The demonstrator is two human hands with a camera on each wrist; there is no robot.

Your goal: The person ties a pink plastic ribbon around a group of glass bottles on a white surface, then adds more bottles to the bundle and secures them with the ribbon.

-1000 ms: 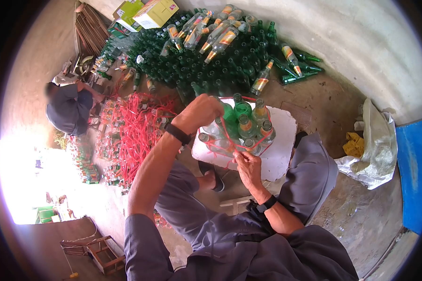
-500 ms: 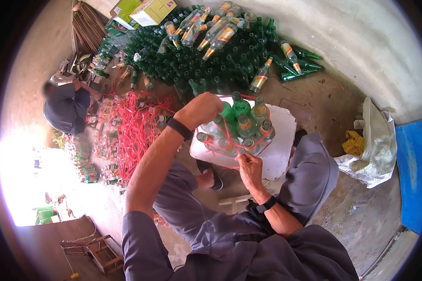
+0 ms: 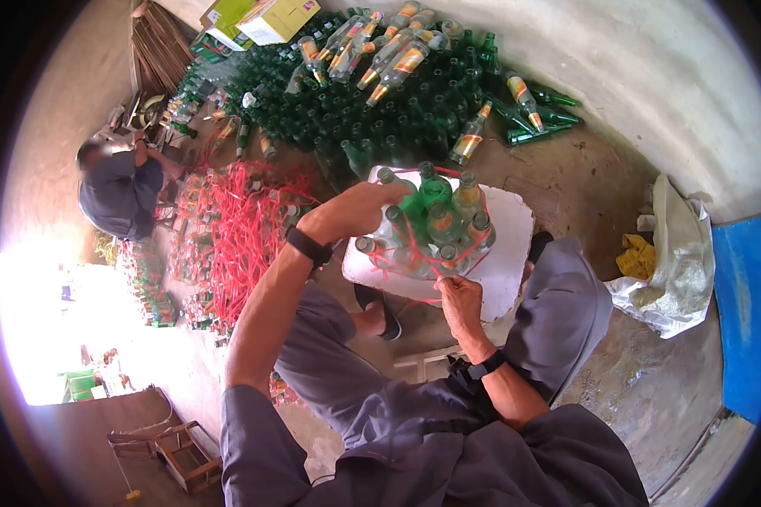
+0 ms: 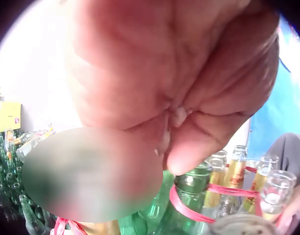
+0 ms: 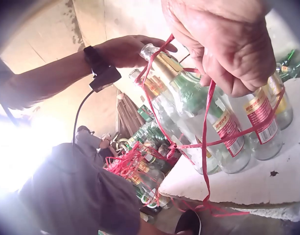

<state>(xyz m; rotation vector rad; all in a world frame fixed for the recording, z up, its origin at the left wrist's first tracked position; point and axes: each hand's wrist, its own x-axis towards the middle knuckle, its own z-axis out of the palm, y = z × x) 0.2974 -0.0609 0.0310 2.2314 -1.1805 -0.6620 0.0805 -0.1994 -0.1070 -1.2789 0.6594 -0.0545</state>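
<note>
A cluster of several clear and green glass bottles (image 3: 441,221) stands upright on a white board (image 3: 503,287), with red plastic ribbon (image 5: 223,143) passing round their sides and up over their necks. My right hand (image 3: 462,306) is at the near side of the cluster, pinching a ribbon whose strand runs down below the fingers in the right wrist view. At the left side, my left hand (image 3: 359,209) reaches over the bottle necks, close to the ribbon. In the left wrist view its thumb (image 4: 181,159) points down near a green bottle (image 4: 189,188); a blurred patch hides some fingertips.
Behind the board is a large mass of green bottles (image 3: 372,127), with labelled clear bottles (image 3: 393,76) lying on top. Ribbon-tied bottles (image 3: 249,220) stand at left, near another person (image 3: 123,190). A white sack (image 3: 676,270) and a blue panel (image 3: 746,313) are at right.
My left hand has flattened and turned over the bottle necks. My right hand has drawn slightly down and toward me with the ribbon. The bottles stay in place.
</note>
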